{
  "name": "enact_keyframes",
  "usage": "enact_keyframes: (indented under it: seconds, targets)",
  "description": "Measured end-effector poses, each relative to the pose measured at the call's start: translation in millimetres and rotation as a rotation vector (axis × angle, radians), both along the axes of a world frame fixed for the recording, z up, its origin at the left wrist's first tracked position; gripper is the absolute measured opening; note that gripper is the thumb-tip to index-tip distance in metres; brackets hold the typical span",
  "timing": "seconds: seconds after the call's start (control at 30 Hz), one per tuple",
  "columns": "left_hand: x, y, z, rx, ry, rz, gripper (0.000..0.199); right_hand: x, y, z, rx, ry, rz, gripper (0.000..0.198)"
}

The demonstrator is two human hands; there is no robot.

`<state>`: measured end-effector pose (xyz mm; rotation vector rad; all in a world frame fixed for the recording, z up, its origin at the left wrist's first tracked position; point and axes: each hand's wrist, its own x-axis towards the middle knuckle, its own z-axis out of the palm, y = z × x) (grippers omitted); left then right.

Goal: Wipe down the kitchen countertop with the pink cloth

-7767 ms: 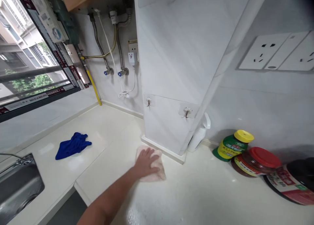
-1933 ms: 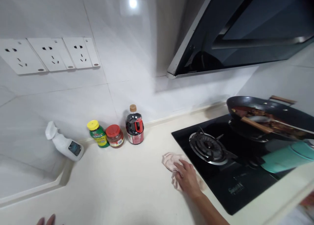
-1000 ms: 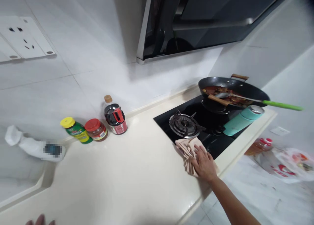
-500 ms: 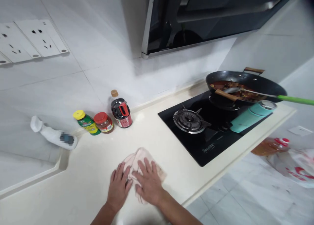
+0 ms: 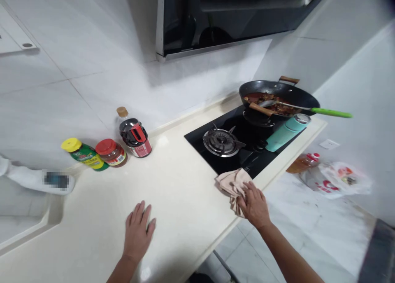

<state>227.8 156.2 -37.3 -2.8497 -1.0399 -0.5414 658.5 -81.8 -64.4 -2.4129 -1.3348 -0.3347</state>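
Observation:
A pinkish cloth [image 5: 233,183] lies bunched at the counter's front edge, its far part overlapping the near corner of the black gas stove [image 5: 212,155]. My right hand [image 5: 255,204] grips the cloth, fingers curled into its right side. My left hand [image 5: 137,229] rests flat on the pale countertop [image 5: 173,209] with its fingers spread, holding nothing. Beyond the left hand, against the wall, stand a green bottle with a yellow cap [image 5: 86,154], a red-lidded jar [image 5: 111,152] and a dark sauce bottle [image 5: 134,134].
A wok [image 5: 308,97] with food and a green-handled ladle [image 5: 331,112] sits on the far burner. A turquoise flask [image 5: 282,135] lies near the stove's front edge. The sink rim [image 5: 55,211] and a white spray bottle [image 5: 37,180] are at left. A range hood [image 5: 216,23] hangs above.
My right hand has moved the cloth right, to the stove corner, bunching it. My left hand has come off the cloth and shifted slightly left. The view has turned right.

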Motion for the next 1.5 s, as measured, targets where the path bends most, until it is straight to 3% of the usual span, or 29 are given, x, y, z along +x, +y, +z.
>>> enact_keyframes:
  seconds: [0.13,0.23,0.3,0.43,0.53,0.63,0.77,0.9,1.0,1.1,1.17,1.27,1.33,1.4,1.5]
  targets:
    - [0.9,0.9,-1.4,0.031,0.003,0.0,0.041,-10.4,7.0,0.0,0.068,0.013,-0.352,0.043]
    - [1.8,-0.5,0.1,0.008,0.016,0.012,0.042,-64.8,23.3,6.4,-0.075,0.032,-0.376,0.044]
    - [2.0,-2.0,1.0,-0.012,0.019,0.019,0.043,-120.2,34.1,12.4,-0.183,0.069,-0.215,0.042]
    - [2.0,-3.9,0.3,-0.032,0.009,0.03,0.044,-229.0,52.9,24.7,-0.278,0.243,0.249,0.043]
    - [0.5,-4.0,-0.3,-0.038,0.004,0.011,0.043,-260.5,55.5,29.9,-0.306,0.345,0.581,0.046]
    - [-7.2,-8.7,2.2,-0.054,-0.051,0.008,0.039,-229.8,45.1,23.5,-0.275,0.299,0.676,0.038]
    - [-28.8,-36.8,8.2,-0.104,-0.184,0.048,0.037,-137.4,39.2,-0.7,-0.139,0.09,0.397,0.036]
    - [-40.9,-79.4,10.2,-0.223,-0.27,0.086,0.037,-75.9,87.1,-8.6,-0.068,-0.012,0.223,0.052]
    - [-31.4,-98.2,13.0,-0.334,-0.31,0.092,0.037,-81.7,150.6,6.4,-0.222,0.033,0.142,0.058]
    - [-11.2,-98.0,22.0,-0.414,-0.349,0.096,0.036,-124.7,197.3,21.9,-0.349,0.084,0.09,0.061]
    - [4.6,-90.3,30.1,-0.431,-0.374,0.12,0.037,-162.5,205.2,24.2,-0.357,0.096,0.183,0.063]
    - [30.2,-75.2,39.6,-0.406,-0.378,0.124,0.039,-207.2,187.3,17.2,-0.293,0.161,0.434,0.064]
    - [48.6,-66.0,41.9,-0.393,-0.318,0.112,0.042,-214.3,166.7,11.5,-0.193,0.263,0.599,0.059]
    - [67.8,-58.1,41.3,-0.399,-0.222,0.121,0.046,-198.3,145.5,8.0,-0.038,0.386,0.666,0.052]
    - [97.5,-47.0,38.4,-0.456,-0.096,0.144,0.058,-146.3,114.2,4.1,0.133,0.415,0.56,0.049]
